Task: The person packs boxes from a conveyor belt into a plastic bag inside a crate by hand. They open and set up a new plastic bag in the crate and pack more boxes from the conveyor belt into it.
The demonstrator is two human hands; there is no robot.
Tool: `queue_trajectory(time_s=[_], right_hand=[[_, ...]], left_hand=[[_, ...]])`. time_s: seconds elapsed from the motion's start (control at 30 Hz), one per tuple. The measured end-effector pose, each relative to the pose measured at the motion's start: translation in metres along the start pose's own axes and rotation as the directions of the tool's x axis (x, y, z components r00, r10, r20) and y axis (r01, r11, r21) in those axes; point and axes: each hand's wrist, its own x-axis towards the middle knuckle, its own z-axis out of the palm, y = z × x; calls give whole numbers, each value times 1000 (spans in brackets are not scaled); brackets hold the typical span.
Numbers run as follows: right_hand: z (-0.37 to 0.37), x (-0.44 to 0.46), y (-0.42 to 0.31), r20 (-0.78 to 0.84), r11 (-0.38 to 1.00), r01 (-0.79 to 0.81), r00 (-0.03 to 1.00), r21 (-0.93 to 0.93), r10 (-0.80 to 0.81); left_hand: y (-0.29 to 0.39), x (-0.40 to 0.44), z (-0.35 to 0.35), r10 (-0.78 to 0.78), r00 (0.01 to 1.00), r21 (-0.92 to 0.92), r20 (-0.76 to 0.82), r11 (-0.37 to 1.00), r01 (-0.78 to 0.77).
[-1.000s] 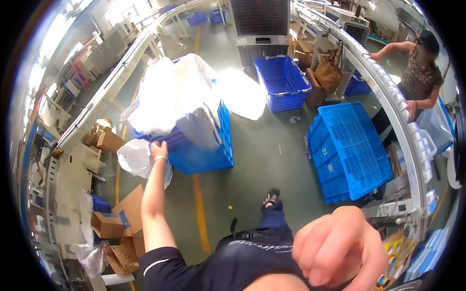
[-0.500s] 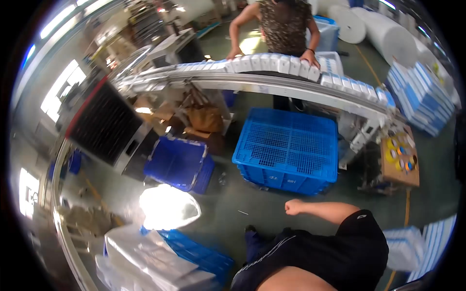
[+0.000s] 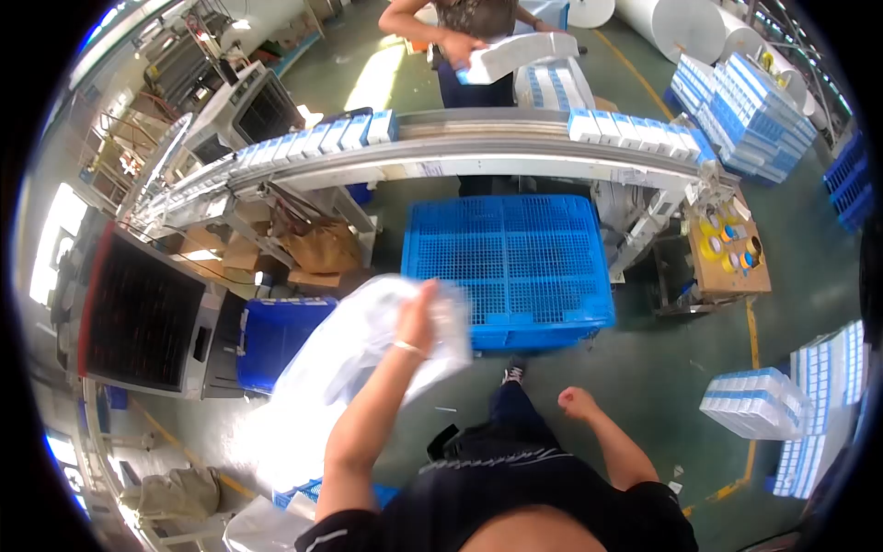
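Closest to me: person in dark tee (image 3: pixel 460 492), both arms fwd. L hand (image 3: pixel 416 320), pale wristband (image 3: pixel 409 348), has white plastic bag (image 3: pixel 363 336); fingers look closed on the film, exact pinch can't tell, motion blur. Bag hangs in front of person, L of centre, lower part washed out by glare. R hand (image 3: pixel 577 402) is out to R side over green floor (image 3: pixel 635 386), apart from bag, fingers curled in, loose fist.

Next out: lt-blue plastic crate (image 3: pixel 506 262), grid face up, its L edge partly behind bag from this angle. Dk-blue basket (image 3: pixel 283 327) to L, just beside air cooler (image 3: pixel 147 308). Far R on floor, wrapped pack of wht/blue boxes (image 3: pixel 754 405).

Beyond crate: tan handbag (image 3: pixel 322 247) under conveyor (image 3: pixel 487 145); wht/blue cartons in a row on it, L run (image 3: pixel 313 138) and R run (image 3: pixel 635 133), gap between. Tape rolls (image 3: pixel 727 244) on small stand at R.

Far side: co-worker, camo-type top (image 3: pixel 478 17), holds row of white cartons (image 3: pixel 524 55) above conveyor. Big white rolls (image 3: pixel 676 28) behind, R.
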Motion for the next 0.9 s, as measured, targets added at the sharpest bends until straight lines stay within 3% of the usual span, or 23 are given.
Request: queue_trajectory(time_s=[0.03, 0.07, 0.17, 0.2, 0.23, 0.27, 0.3, 0.33, 0.4, 0.43, 0.47, 0.5, 0.53, 0.57, 0.63, 0.67, 0.7, 0.73, 0.77, 0.8, 0.83, 0.87, 0.9], right_hand=[[-12, 4, 3, 12, 1000, -23, 1000, 0, 23], [-29, 12, 1, 3, 989, -79, 997, 124, 79], [-85, 57, -10, -58, 920, -153, 981, 361, 186], [-103, 83, -16, -127, 903, -120, 974, 412, 187], [-120, 111, -27, -280, 881, 18, 951, 472, 130], [-148, 145, -43, -314, 864, 49, 941, 500, 129], [-175, 171, -80, -496, 934, 127, 866, 333, 58], [-203, 222, -86, -581, 862, 446, 778, 241, -240], [-256, 273, -161, -713, 904, 424, 649, 52, -264], [-280, 314, -183, -725, 917, 386, 659, 97, -201], [-302, 308, -239, -701, 938, 276, 711, 208, -54], [-324, 319, -263, -646, 842, 345, 763, 414, 4], [-337, 329, -284, -574, 701, 385, 818, 600, 42], [-340, 329, -307, -592, 679, 380, 800, 628, 100], [-354, 373, -315, -208, 757, 63, 973, 650, 98], [-366, 385, -325, -272, 825, 138, 962, 548, 19], [-374, 364, -359, -333, 802, 297, 934, 518, -131], [-381, 340, -397, -386, 752, 448, 880, 484, -277], [-352, 289, -426, -539, 704, 545, 798, 455, -269], [-322, 237, -459, -681, 664, 635, 687, 394, -253], [-292, 184, -492, -797, 639, 704, 559, 310, -229], [-259, 193, -467, -761, 853, 509, 506, -116, -406], [-226, 201, -442, -699, 819, 209, 435, -535, -568]], left_hand=[[4, -10, 44, -50, 987, 5, 153, 999, 50], [17, -31, 82, -2, 958, -39, 286, 999, 14], [93, -73, 97, 13, 827, 228, 562, 959, -170], [124, -84, 91, -102, 916, 434, 389, 897, -84], [125, -77, 56, 29, 869, 210, 494, 966, -152], [137, -84, 43, 99, 941, 193, 322, 967, -168], [151, -88, 32, 151, 961, 194, 231, 961, -198], [160, -91, 9, 177, 970, 274, 164, 937, -217], [182, -92, -34, 196, 978, 359, 73, 910, -210], [191, -89, -46, 182, 982, 361, 45, 914, -186], [195, -83, -46, 233, 971, 314, 50, 919, -237], [196, -76, -55, 335, 941, 365, 49, 871, -329], [205, -70, -77, 299, 954, 480, 13, 835, -268], [219, -59, -110, 266, 964, 583, -29, 788, -200], [235, -13, -132, 389, 900, 731, -196, 670, -130], [252, 23, -162, 446, 845, 811, -295, 585, -26], [271, 58, -190, 535, 783, 773, -318, 624, -113], [306, 88, -228, 602, 757, 833, -252, 534, -147], [318, 95, -189, 817, 500, 770, -287, 507, -387], [313, 124, -267, 930, 361, 996, 68, -85, 32], [303, 154, -301, 936, 258, 947, 239, -284, 152], [279, 198, -325, 900, 344, 923, 269, -342, 173], [233, 252, -356, 779, 587, 912, 221, -379, 159]])
